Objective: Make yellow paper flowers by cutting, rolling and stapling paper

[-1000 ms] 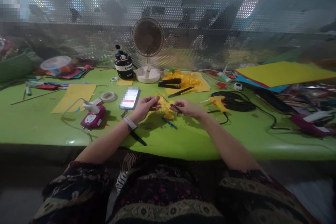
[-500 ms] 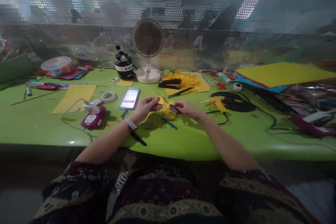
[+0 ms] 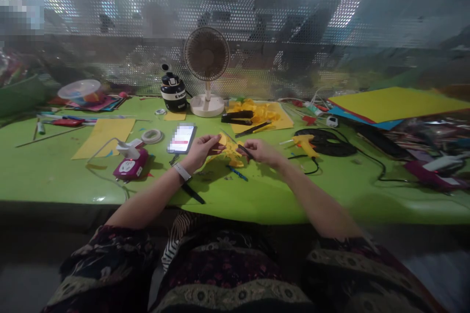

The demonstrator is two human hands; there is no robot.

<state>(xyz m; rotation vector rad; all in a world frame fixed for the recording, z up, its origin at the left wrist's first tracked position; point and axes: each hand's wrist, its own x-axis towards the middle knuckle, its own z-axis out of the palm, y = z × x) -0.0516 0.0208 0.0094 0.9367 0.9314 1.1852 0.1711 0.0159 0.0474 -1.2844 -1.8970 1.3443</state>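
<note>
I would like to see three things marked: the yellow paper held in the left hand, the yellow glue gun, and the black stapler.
Yellow paper [image 3: 229, 146]: head view, on its exposed part.
Glue gun [image 3: 306, 142]: head view, on its body.
Black stapler [image 3: 238, 114]: head view, on its upper arm.

The scene is dim and greyish, with two small points of light and a pale streak high up behind the perforated screen [image 3: 157, 24], whose holes glint brightest at the upper right. The phone [image 3: 182, 138] glows, its display pixelated, as is a block at the far upper left. Glare marks the front edge of the worktop [image 3: 264, 195] on the left; soft shadows lie under the fingers [image 3: 213, 143]. Fine detail in the yellow paper [image 3: 230, 149] is mushy. Toward both sides, everything smears and stretches, and the bottom sinks into darkness.
</note>
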